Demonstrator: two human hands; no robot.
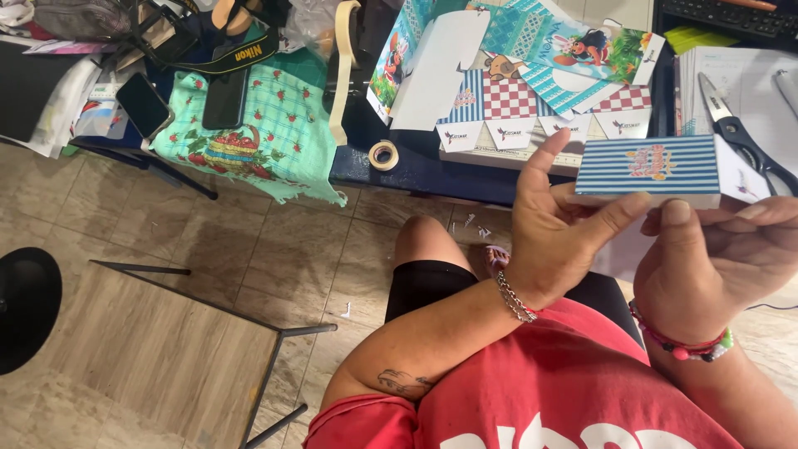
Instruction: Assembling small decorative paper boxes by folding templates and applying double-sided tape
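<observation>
A small folded paper box (648, 170) with blue and white stripes and a colourful emblem is held up in front of me by both hands. My left hand (559, 233) grips its left end, thumb along the lower edge, index finger raised. My right hand (715, 262) pinches the right end from below, thumb on the box's bottom edge. Both wrists wear bracelets.
Printed flat box cutouts (532, 91) lie on the dark table (416, 166), with a tape roll (383, 155) at its edge and scissors (740, 133) on white paper at right. Two phones (145, 104) rest on a green cloth (266, 141). A wooden stool (166, 349) stands lower left.
</observation>
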